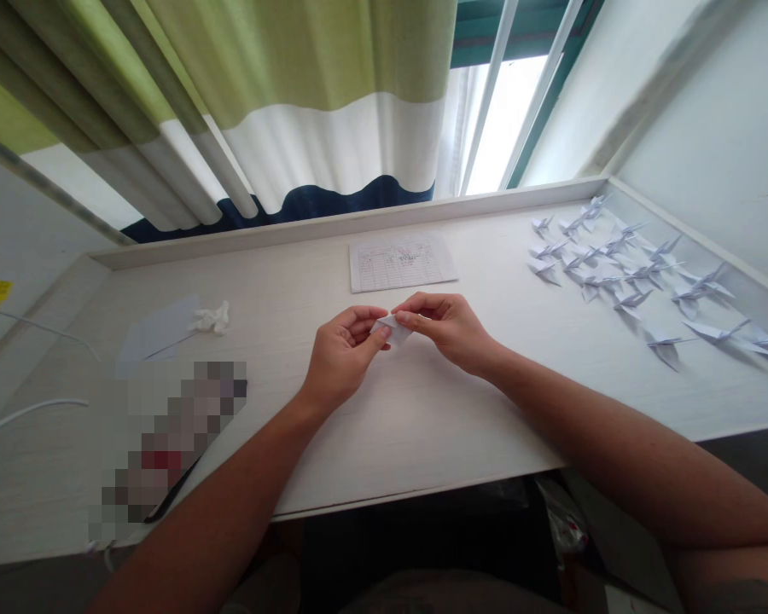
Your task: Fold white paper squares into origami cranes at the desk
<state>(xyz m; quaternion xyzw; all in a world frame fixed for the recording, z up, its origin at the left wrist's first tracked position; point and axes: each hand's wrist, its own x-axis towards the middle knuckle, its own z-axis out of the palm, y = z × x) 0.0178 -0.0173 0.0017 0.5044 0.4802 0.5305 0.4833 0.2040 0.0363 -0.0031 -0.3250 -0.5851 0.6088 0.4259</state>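
A small folded piece of white paper is held between both hands just above the white desk. My left hand pinches its left end with thumb and fingers curled. My right hand pinches the right end, fingers bent over the paper. Most of the paper is hidden by the fingertips.
Several folded white paper cranes lie on the desk at the right. A printed sheet lies behind the hands. Blank paper and a crumpled white scrap lie at the left, near a blurred-out object. A striped curtain hangs behind.
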